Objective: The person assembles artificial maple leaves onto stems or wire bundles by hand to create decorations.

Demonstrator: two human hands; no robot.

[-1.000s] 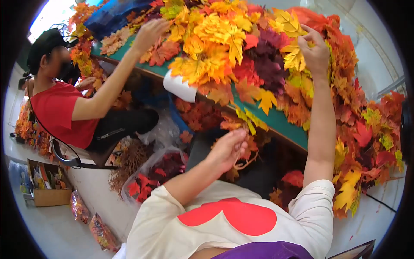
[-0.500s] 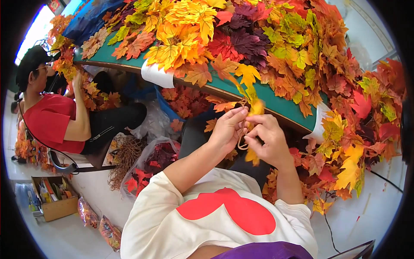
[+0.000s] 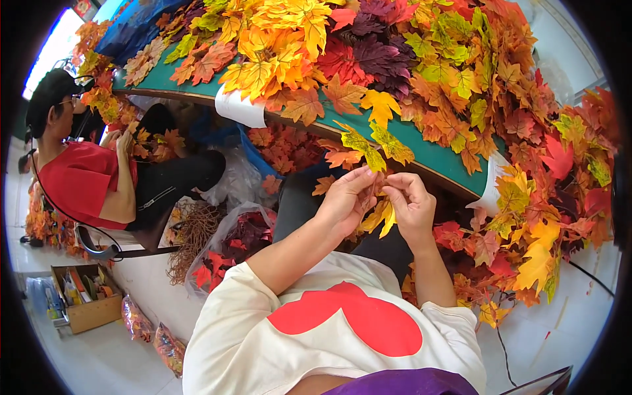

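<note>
In front of the green table's near edge, my left hand (image 3: 347, 199) pinches a sprig of artificial maple leaves (image 3: 364, 146), mottled yellow-green, at its stem. My right hand (image 3: 411, 203) is close beside it, thumb and fingers closed together at the same stems. A thin brown cord or stem shows between the two hands, partly hidden by the fingers. Below them hangs a yellow leaf (image 3: 382, 217). Just beyond my hands, a golden leaf (image 3: 380, 105) lies on the table edge.
Heaps of orange, yellow, purple and red leaves (image 3: 283, 39) cover the green table (image 3: 434, 155). A person in red (image 3: 85, 174) sits at the left, handling leaves. A clear bag of red leaves (image 3: 230, 243), brown cords (image 3: 194, 237) and a cardboard box (image 3: 95, 313) stand lower left.
The yellow-green leaves have spread open above my hands, and the loop of cord hanging between them no longer shows. The person at the left has lowered their hands slightly.
</note>
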